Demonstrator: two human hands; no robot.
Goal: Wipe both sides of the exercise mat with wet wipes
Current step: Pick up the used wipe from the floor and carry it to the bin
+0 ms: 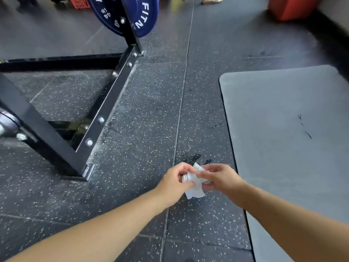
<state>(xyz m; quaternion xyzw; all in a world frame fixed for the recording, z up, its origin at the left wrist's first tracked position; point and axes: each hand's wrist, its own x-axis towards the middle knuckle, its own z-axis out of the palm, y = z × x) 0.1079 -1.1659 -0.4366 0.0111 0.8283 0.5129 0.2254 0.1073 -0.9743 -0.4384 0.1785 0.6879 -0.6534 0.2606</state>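
Note:
A grey exercise mat (287, 133) lies flat on the floor at the right, with a few dark scuff marks near its middle. A crumpled white wet wipe (195, 183) is held above the speckled floor, just left of the mat's edge. My left hand (174, 183) pinches the wipe's left side. My right hand (219, 178) grips its right side. Both hands are off the mat, and part of the wipe hangs below my fingers.
A black steel rack frame (105, 103) with bolts stands on the floor at the left. A blue weight plate (132, 16) hangs on it at the top. A red box (290, 7) sits at the top right by the wall. Speckled black rubber tiles (147, 118) cover the floor.

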